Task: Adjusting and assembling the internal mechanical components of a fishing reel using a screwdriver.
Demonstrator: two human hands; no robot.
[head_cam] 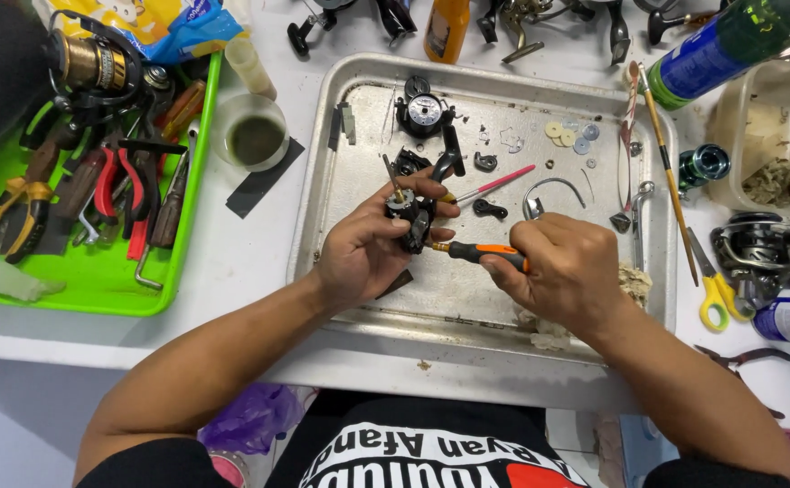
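Note:
My left hand grips a small black fishing-reel body above the metal tray. An orange-and-black screwdriver is held in my right hand, its tip set against the reel body's right side. Both hands hover over the tray's middle. Loose reel parts lie on the tray: a round black gear housing, small black pieces, a pink-handled tool, a curved wire bail and several washers.
A green tray of pliers and tools sits at left, with a spinning reel on it. A cup of dark liquid stands beside it. Right side: brush, yellow scissors, another reel, spray can, plastic tub.

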